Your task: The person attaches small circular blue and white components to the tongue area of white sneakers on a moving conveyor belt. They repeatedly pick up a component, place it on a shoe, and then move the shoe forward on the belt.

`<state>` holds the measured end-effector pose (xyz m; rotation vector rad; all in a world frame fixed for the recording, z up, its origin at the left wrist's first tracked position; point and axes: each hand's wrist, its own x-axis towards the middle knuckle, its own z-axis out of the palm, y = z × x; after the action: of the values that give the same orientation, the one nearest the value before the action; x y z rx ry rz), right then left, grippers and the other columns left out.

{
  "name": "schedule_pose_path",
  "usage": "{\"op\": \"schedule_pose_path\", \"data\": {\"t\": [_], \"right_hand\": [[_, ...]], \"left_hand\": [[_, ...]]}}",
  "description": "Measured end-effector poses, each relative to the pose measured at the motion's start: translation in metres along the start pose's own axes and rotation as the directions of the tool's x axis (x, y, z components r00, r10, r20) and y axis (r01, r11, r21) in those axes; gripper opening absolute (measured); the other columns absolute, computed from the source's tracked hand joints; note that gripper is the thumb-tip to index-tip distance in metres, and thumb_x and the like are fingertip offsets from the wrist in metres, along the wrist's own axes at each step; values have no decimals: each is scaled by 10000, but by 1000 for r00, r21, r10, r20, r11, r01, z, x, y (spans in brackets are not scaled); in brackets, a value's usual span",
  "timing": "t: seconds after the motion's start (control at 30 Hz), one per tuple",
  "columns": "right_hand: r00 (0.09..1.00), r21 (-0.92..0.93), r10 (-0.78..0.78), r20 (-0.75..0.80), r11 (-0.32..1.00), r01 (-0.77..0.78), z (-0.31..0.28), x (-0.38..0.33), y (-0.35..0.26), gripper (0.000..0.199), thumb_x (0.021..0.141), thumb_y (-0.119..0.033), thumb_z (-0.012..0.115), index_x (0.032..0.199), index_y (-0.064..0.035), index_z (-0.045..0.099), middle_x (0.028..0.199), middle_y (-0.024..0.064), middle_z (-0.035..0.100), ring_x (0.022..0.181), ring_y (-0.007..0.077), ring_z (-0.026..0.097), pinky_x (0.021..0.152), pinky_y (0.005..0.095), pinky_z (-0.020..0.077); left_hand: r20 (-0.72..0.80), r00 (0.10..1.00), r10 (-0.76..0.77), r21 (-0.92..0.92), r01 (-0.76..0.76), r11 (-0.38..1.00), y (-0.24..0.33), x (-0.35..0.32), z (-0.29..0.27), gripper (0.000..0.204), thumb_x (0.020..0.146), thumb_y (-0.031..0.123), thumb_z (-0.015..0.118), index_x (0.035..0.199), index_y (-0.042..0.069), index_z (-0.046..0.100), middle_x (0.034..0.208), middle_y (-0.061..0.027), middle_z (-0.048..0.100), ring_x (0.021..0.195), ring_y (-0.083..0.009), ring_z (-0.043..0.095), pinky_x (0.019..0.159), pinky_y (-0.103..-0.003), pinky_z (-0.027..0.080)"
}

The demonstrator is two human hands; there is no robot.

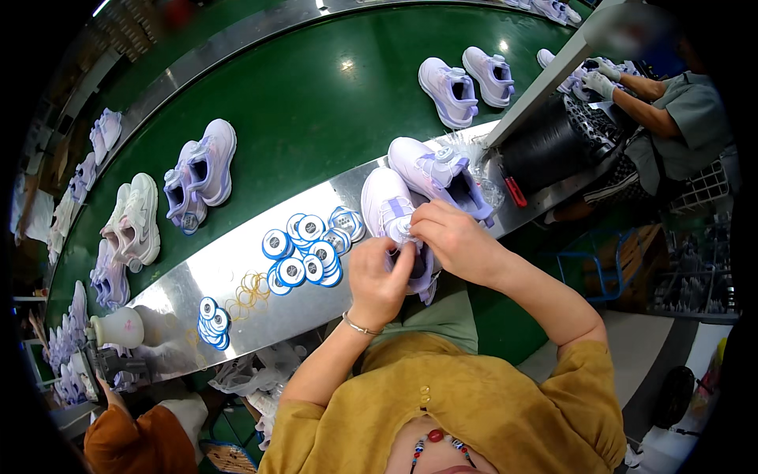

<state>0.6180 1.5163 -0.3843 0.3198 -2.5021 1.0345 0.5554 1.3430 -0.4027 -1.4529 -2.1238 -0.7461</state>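
Note:
A pale lilac-and-white sneaker (387,197) stands at the near edge of the metal ledge, toe pointing away from me. My left hand (377,278) is closed at the left of its opening, thumb and fingers pinching near the tongue. From the right, my right hand (452,239) closes its fingertips on the sneaker's white lacing dial area. Whether some small thing is also between my fingers is hidden. Touching it on the right is a matching sneaker (422,166) with a round dial. Round white-and-blue tags (312,229) lie in overlapping piles left of my hands.
Yellow rubber bands (249,292) and a smaller tag pile (213,324) lie further left on the metal ledge (170,296). Sneaker pairs (212,162) stand on the green belt (316,103). A red-handled tool (515,191) and a gloved co-worker (671,118) are at right.

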Motion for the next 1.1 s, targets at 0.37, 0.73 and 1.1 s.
{"op": "schedule_pose_path", "data": {"t": [0.37,0.73,1.1], "right_hand": [[976,-43,-75,202,995,85,-5,21,17,104,691,13,597,795,9,591,891,120,564,870,303,534,787,366,464],[950,-8,-44,309,999,48,-8,34,18,417,714,14,639,1126,-1,584,1050,131,600,1011,307,534,861,376,464],[983,16,-11,185,1000,8,-1,30,23,416,797,-70,636,1197,-14,536,927,142,593,953,323,530,822,391,459]], "left_hand": [[50,970,238,82,-241,967,-5,8,3,137,744,27,633,876,4,659,790,-42,517,728,-181,534,672,-311,421],[95,949,301,128,-312,942,-11,5,7,220,717,50,618,924,2,675,819,-62,544,752,-194,539,671,-318,401],[62,952,300,133,-306,943,-17,5,16,183,717,58,620,885,4,667,810,-59,543,738,-191,533,676,-320,399]]}}
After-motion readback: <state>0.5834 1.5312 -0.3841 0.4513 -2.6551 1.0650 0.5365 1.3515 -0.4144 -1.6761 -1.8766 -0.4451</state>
